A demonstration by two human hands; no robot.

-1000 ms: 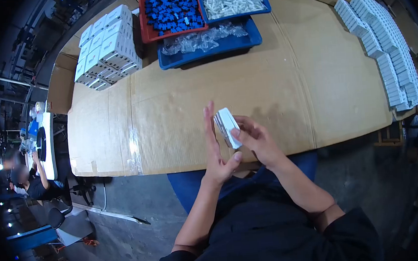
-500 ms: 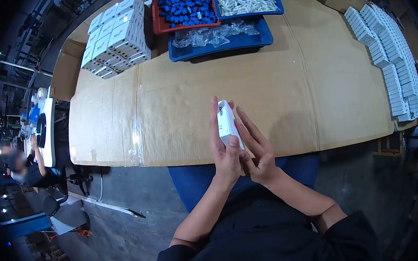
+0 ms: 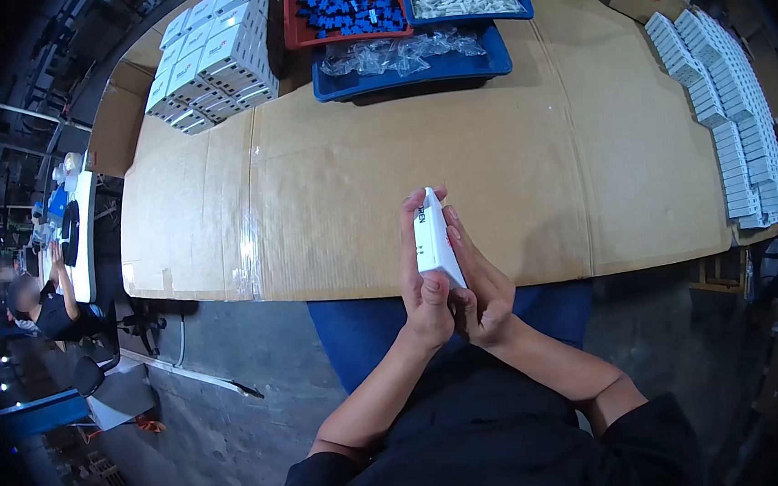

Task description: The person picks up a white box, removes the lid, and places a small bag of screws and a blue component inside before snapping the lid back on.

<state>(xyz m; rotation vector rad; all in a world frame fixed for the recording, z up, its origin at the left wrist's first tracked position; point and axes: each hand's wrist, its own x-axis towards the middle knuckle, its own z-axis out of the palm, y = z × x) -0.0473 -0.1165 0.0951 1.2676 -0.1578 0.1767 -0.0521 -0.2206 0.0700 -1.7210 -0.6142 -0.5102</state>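
Note:
A small white box (image 3: 435, 242) with black printing stands tilted between my two hands, above the near edge of the cardboard-covered table. My left hand (image 3: 424, 306) grips it from the left, thumb on the near end and fingers along the left side and far end. Against its right face lies my right hand (image 3: 484, 292), fingers stretched along the box, so the box is pressed between both palms. The lower part of the box and some fingertips are hidden.
Stacked white boxes (image 3: 214, 56) stand at the back left. A red tray (image 3: 300, 40) holds blue parts; one blue tray (image 3: 526, 4) holds white plugs, another (image 3: 359, 88) clear bags. Rows of small white boxes (image 3: 720, 89) line the right. Another person (image 3: 57, 315) sits far left.
The box has turned a little in my hands, showing more of its near end. My left thumb has slid lower, and my right hand stays against the box.

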